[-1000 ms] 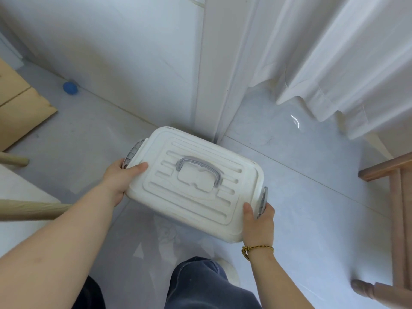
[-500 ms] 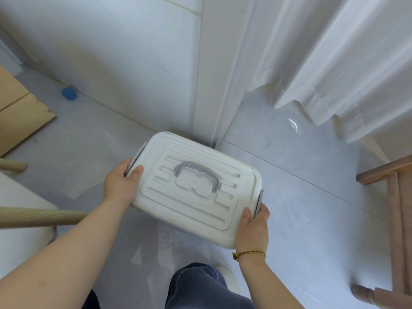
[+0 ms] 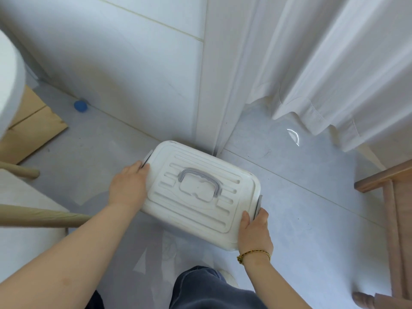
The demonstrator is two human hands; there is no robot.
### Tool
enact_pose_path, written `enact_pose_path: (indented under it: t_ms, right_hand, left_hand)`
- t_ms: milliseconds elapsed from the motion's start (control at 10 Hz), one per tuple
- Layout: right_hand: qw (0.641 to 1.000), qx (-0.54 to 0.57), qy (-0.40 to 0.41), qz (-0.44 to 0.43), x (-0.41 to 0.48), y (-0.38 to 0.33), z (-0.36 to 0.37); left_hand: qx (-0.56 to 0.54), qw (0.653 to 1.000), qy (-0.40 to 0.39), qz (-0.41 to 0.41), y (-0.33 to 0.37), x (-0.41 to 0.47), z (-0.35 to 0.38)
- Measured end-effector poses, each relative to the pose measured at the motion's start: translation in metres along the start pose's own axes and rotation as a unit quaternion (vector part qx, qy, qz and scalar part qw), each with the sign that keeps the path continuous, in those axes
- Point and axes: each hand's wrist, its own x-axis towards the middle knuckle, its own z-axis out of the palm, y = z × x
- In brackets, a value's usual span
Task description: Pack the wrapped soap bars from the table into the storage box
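Observation:
A white plastic storage box [image 3: 200,215] with its lid on and a grey carry handle [image 3: 200,179] folded flat sits low over the pale floor, close to the wall corner. My left hand [image 3: 129,186] grips its left end by the grey side latch [image 3: 147,157]. My right hand [image 3: 254,233] grips the right end beside the other grey latch [image 3: 258,204]; a gold bracelet circles that wrist. No soap bars show in view, and the box's inside is hidden by the lid.
White curtains [image 3: 323,74] hang at the upper right. A wooden chair frame [image 3: 392,208] stands at the right edge. Pale table legs [image 3: 40,217] and a white tabletop edge [image 3: 9,81] sit on the left, with cardboard [image 3: 31,130] and a blue cap [image 3: 79,105] beyond.
Both hands have carried the box downward and toward the wall corner. My grip on each end is unchanged.

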Motion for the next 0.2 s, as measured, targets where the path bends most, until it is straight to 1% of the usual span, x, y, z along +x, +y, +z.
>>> enact_pose_path:
  t_ms: [100, 200]
  right_hand:
    - [0.998, -0.043, -0.045, -0.006, -0.001, 0.0, -0.015]
    - [0.991, -0.045, -0.123, -0.007, -0.002, -0.002, -0.037]
  left_hand:
    - [0.07, 0.996, -0.046, 0.009, 0.005, -0.013, -0.011]
    - [0.086, 0.988, -0.124, 0.036, 0.001, -0.022, -0.018]
